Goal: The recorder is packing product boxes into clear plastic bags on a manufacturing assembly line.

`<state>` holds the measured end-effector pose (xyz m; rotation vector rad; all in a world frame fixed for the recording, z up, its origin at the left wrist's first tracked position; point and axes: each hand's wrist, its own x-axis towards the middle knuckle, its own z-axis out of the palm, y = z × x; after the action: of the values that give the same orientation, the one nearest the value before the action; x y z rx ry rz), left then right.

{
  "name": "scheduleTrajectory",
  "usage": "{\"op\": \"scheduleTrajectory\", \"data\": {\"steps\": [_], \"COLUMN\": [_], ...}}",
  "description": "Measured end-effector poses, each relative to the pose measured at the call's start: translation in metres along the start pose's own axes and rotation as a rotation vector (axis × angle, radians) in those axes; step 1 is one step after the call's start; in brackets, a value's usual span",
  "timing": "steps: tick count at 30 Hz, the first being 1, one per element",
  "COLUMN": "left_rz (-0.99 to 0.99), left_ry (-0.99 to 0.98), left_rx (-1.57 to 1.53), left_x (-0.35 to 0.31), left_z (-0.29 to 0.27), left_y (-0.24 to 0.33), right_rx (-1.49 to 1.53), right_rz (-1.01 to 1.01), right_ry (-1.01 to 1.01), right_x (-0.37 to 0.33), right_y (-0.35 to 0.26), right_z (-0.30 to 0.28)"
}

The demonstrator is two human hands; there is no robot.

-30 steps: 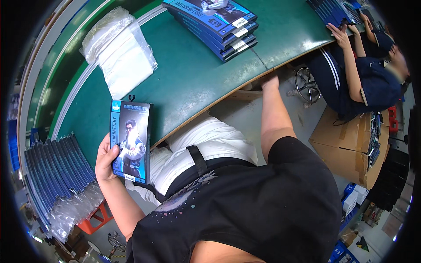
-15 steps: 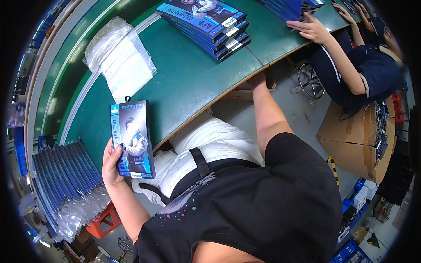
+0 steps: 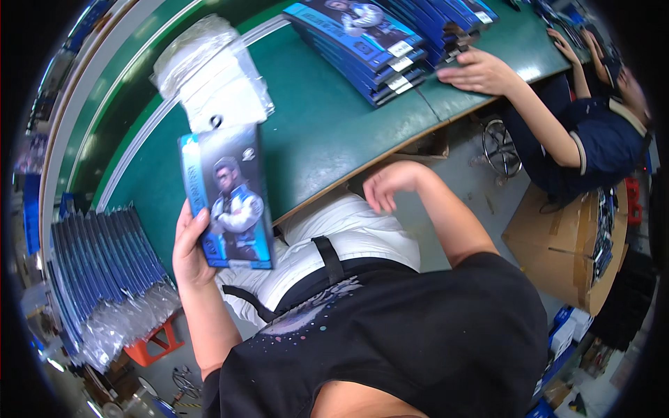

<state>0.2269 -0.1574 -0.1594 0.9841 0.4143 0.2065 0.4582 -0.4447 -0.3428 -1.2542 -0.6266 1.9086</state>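
Vs. prev. frame, R hand (image 3: 397, 182) is out from under surface (image 3: 320, 143) edge, grip apart, fingers curled; L hand's (image 3: 191, 240) grip is clamped on 1 box (image 3: 233, 198) over surface, nr. 1 bag pile (image 3: 219, 90), w/ 2 nearest stacks (image 3: 359, 49) now adjacent.

Worktable (image 3: 313, 150): green top, 12 o'clock | Rail (image 3: 268, 29): pale, 9 to 11 o'clock | Floor (image 3: 474, 191): grey, 3 o'clock | Metal ring base (image 3: 502, 149): 2 o'clock | Stool (image 3: 141, 354): red, 8 o'clock
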Motion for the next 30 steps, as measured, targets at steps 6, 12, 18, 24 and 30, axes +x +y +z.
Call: {"op": "scheduleTrajectory", "data": {"steps": [6, 12, 18, 24, 30], "left_rz": [0.004, 0.123, 1.010, 0.897, 0.803], "left_ry": [-0.120, -0.216, 0.129, 0.105, 0.076], "left_rx": [0.101, 0.458, 1.816, 1.558, 1.326], "left_x": [0.010, 0.025, 0.068, 0.076, 0.081], "left_z": [0.049, 0.047, -0.018, -0.019, -0.019], "left_y": [-0.028, -0.016, 0.003, 0.014, 0.019], "right_rx": [0.017, 0.586, 0.871, 0.726, 0.493], "right_rz": [-0.663, -0.859, -0.843, -0.706, -0.615], "right_ry": [0.229, 0.432, 0.007, -0.028, -0.054], "right_x": [-0.052, -0.025, -0.023, 0.000, 0.029], "right_y": [-0.109, -0.117, -0.123, -0.154, -0.189], "right_z": [0.112, 0.108, 0.095, 0.108, 0.118]}}
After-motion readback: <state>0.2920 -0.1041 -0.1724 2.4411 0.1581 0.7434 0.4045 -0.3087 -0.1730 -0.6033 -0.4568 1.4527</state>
